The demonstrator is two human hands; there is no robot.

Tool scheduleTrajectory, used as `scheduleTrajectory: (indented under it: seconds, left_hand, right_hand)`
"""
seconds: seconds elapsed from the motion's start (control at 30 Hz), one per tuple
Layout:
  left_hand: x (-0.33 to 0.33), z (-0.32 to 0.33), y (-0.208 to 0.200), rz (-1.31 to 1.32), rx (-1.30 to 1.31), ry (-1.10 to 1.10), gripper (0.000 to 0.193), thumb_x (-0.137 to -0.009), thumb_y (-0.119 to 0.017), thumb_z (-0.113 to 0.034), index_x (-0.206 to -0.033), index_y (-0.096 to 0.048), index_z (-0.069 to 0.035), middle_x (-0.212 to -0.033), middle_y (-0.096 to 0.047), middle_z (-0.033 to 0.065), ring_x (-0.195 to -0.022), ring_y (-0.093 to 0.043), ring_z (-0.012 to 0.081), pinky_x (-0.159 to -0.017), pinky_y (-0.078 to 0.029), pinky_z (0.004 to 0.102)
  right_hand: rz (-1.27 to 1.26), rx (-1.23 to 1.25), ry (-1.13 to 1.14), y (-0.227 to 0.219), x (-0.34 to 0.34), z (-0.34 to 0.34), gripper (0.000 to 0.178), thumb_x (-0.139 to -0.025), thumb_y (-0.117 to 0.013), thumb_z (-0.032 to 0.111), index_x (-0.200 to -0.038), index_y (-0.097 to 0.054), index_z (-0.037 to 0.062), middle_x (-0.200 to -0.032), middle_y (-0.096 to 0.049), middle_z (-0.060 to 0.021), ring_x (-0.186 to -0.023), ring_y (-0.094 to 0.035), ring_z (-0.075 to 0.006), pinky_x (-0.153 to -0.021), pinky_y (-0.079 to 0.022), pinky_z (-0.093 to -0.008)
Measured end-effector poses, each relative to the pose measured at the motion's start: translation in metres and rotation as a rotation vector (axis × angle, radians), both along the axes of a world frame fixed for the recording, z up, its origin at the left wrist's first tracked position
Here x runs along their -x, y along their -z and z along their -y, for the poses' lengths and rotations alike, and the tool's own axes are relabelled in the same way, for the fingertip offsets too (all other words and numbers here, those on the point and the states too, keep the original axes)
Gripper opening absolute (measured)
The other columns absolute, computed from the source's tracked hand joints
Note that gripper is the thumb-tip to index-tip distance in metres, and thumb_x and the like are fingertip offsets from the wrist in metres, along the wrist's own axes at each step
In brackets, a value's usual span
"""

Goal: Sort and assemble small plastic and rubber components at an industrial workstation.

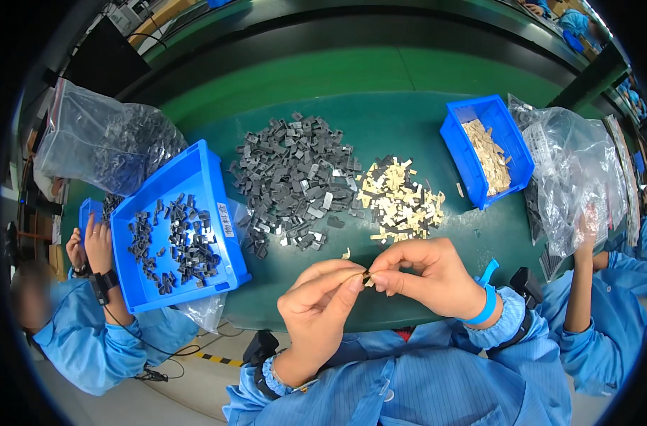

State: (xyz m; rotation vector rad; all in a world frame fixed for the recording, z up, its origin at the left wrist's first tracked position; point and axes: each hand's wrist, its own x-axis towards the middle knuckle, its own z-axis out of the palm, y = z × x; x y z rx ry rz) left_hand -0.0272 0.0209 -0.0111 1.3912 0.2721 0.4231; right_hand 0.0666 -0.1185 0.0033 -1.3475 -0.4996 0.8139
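My left hand (pixel 322 307) and my right hand (pixel 431 278) meet over the near edge of the green table. Their thumbs and forefingers pinch a small dark part (pixel 368 277) with a bit of cream colour on it. Fingertips cover most of that part. Just beyond, a small cream piece (pixel 347 253) lies alone. Ahead of my right hand is a pile of small cream-and-black pieces (pixel 403 202). Farther left spreads a larger heap of small black plastic parts (pixel 291 177).
To the left, a tilted blue bin (pixel 227 248) holds black parts; a clear plastic bag (pixel 89 138) of dark parts lies behind it. At right stand a blue bin (pixel 457 153) of tan pieces and another clear bag (pixel 586 156). Co-workers in blue sit on both sides.
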Motion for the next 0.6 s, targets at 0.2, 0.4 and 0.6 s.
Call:
scheduleTrajectory:
  seconds: [0.2,0.4,0.6]
  left_hand:
    - [-0.001,0.004,0.0,0.075,-0.187,-0.075,0.012,-0.076,-0.064,0.0,-0.087,-0.065,0.004,-0.093,-0.055,0.0114,-0.076,-0.052,0.0131,-0.066,-0.042,0.0218]
    - [0.002,0.004,0.005,0.07,-0.146,-0.014,0.014,-0.077,-0.064,0.0,-0.09,-0.065,0.003,-0.095,-0.054,0.0107,-0.086,-0.052,0.0158,-0.073,-0.044,0.0249]
    - [-0.001,0.01,0.002,-0.02,0.563,0.092,0.014,-0.079,-0.061,0.0,-0.091,-0.064,0.004,-0.097,-0.054,0.0113,-0.087,-0.052,0.0161,-0.077,-0.043,0.027]
  right_hand:
    - [-0.146,-0.082,0.049,0.007,0.007,-0.004,0.012,-0.083,-0.059,0.006,-0.09,-0.061,-0.0035,-0.075,-0.062,-0.0062,-0.065,-0.056,-0.0081,-0.057,-0.046,-0.0201]
    - [-0.153,-0.065,0.063,0.001,0.01,-0.003,0.012,-0.082,-0.059,0.005,-0.09,-0.061,-0.0041,-0.074,-0.061,-0.0061,-0.066,-0.056,-0.0081,-0.057,-0.047,-0.0205]
    - [-0.012,-0.075,0.164,0.007,0.016,0.0,0.007,-0.08,-0.06,0.004,-0.084,-0.061,-0.002,-0.073,-0.061,-0.0056,-0.064,-0.056,-0.0083,-0.058,-0.045,-0.0212]
